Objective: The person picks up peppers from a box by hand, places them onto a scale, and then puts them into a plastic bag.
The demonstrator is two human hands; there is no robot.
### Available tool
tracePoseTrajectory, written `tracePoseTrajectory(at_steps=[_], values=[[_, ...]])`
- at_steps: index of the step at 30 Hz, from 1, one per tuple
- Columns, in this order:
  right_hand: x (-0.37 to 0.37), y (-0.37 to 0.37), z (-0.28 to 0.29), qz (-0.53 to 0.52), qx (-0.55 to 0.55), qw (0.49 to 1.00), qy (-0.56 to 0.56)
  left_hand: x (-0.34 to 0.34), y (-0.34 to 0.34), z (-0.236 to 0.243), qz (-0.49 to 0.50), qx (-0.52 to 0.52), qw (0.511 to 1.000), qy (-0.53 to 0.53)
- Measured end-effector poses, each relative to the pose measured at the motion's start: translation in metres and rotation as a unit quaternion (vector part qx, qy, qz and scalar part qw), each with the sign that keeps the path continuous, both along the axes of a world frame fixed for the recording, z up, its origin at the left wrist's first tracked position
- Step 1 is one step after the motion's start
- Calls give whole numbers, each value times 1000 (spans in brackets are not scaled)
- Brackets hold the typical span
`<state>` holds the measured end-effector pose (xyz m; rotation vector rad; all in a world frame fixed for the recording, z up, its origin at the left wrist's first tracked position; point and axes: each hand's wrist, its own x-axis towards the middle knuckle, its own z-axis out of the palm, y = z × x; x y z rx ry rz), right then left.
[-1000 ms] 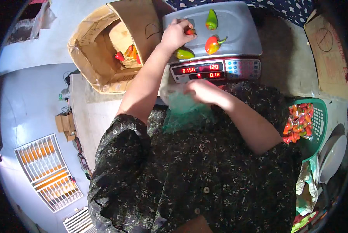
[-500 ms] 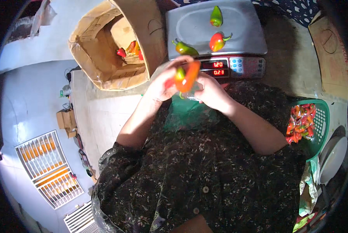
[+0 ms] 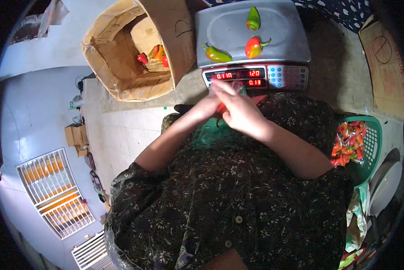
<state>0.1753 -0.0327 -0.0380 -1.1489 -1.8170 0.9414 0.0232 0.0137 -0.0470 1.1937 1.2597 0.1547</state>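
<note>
In front of the scale my two hands meet. My left hand is closed, its fingers blurred and partly covered by the right. A red pepper shows between the palms; how many are in there is hidden. My right hand is closed over it, with a bit of clear plastic bag beyond its fingers. Just past the hands stands a digital scale with a lit red display. Its metal pan carries a green pepper, a red-orange pepper and a yellow-green pepper.
At the far left a cardboard box lies open, several peppers inside. A green basket at the right holds bagged red peppers. Green plastic rests on my lap. Another carton stands far right.
My hands have come together, covering the peppers that showed in the left one. The scale's display reads differently. The three peppers on the pan stay put.
</note>
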Motion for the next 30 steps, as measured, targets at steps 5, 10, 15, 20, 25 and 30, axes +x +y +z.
tracePoseTrajectory(at_steps=[5,10,15,20,25,30], values=[[1,-1,-2,40,16,998,-44,-3,7,-3,-308,348,880,98],[35,18,16,20,-16,999,-37,10,74,107,-422,232,867,130],[31,11,14,98,17,995,-32,20,109,62,-429,496,738,158],[34,13,14,124,18,991,-42,26,123,27,-368,477,769,215],[28,14,1,198,-13,975,-100,77,112,37,-171,481,854,98],[24,12,-1,225,8,970,-93,122,95,22,-182,604,767,117]])
